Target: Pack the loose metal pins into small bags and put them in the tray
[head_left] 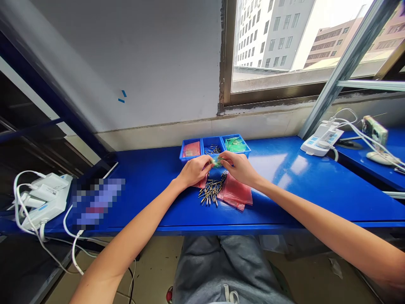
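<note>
Between my two hands is a small green plastic bag (217, 161), pinched from both sides just in front of the blue bins. My left hand (198, 169) grips its left edge with closed fingers. On the other side, the fingers of my right hand (237, 166) are closed on its right edge. Below them lies a loose pile of thin metal pins with dark and brassy parts (211, 191). Red plastic bags (236, 192) lie flat right of the pile, and another red one shows partly under my left hand. Whether the green bag holds anything I cannot tell.
A three-part blue bin (191, 158) stands behind my hands, holding red bags, small metal parts (213, 149) and green bags (236, 144). White power strips with cables sit at the left (47, 198) and right (322, 138) of the blue table (142, 169). A window is ahead.
</note>
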Demonstrator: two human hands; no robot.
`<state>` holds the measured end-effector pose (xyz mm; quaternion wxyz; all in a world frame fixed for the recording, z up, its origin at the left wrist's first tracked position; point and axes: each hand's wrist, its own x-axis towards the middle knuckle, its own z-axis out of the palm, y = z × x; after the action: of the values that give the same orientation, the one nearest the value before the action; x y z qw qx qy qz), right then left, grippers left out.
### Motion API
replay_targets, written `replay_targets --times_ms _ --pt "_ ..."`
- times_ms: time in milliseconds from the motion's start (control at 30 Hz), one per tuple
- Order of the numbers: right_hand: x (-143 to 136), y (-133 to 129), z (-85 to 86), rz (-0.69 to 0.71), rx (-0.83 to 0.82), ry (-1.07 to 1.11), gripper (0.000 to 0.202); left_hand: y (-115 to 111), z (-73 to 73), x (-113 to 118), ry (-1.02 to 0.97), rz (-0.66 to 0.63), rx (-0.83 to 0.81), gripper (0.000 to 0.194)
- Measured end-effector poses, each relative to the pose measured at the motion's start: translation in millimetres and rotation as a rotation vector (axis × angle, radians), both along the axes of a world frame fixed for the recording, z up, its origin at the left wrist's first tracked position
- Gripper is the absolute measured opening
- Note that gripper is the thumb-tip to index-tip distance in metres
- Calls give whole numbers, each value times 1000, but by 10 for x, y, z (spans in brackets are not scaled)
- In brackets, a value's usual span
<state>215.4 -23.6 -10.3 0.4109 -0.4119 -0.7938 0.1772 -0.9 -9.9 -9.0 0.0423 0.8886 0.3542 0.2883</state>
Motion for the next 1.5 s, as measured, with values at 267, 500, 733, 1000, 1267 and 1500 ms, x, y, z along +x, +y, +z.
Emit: replay_targets --times_ms 267,500,733,1000,1267,1500 --pt "16 -5 53 -23 -54 41 16 -16 8 12 -134 18 0 12" --pt "22 38 40 97 -303 262 13 11 -8 8 -167 31 68 18" --pt "-15 13 38 101 -397 392 15 24 13 2 -197 36 85 27" --pt "-10 6 73 59 -463 477 21 38 -19 -3 -154 -22 -21 56" --pt "-21 11 67 37 -484 498 24 46 3 -38 -80 -18 22 58" --pt "-12 -14 101 111 -478 494 34 44 -16 -45 -22 -19 14 58"
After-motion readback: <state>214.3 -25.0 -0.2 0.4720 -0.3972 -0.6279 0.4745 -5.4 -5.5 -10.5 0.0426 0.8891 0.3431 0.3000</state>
